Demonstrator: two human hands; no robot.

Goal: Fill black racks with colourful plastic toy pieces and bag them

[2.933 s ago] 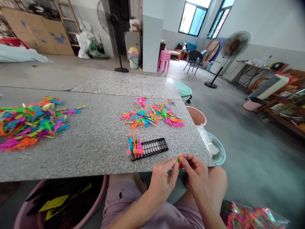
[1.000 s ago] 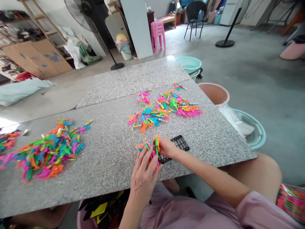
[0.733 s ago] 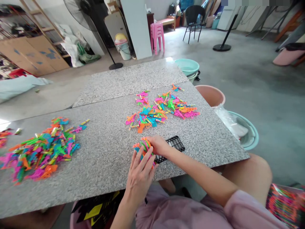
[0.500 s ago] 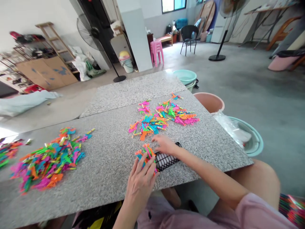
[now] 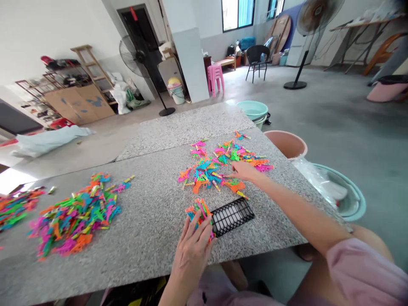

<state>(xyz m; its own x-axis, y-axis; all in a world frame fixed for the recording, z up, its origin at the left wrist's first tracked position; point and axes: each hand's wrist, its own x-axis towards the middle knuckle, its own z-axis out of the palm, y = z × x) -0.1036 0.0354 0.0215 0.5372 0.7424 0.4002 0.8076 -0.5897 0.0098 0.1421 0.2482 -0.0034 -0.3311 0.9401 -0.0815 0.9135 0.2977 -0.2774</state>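
My left hand (image 5: 193, 246) lies curved over a packed row of colourful plastic toy guns (image 5: 200, 207) at the left end of a black lattice basket (image 5: 234, 216). Its fingers press on the row and hide part of it. The basket's right part holds no toy guns, and its grid bottom shows. Beyond the basket, my right hand (image 5: 245, 171) reaches into a loose pile of toy guns (image 5: 205, 170) in orange, pink, green, blue and yellow. Its fingers are bent and apart, with the tips at the pieces; nothing shows gripped in them.
A larger heap of toy guns (image 5: 76, 212) lies on the left of the speckled stone table (image 5: 149, 204), with another heap (image 5: 19, 208) at the far left. Beside the right table edge stand a brown-pink tub (image 5: 287, 144), a green basin (image 5: 358, 199) and a turquoise basin (image 5: 253, 109).
My right hand has moved from above the basket, forward and right to the loose pile, uncovering the basket. An orange toy gun now lies nearer the basket. My left hand stays on the row.
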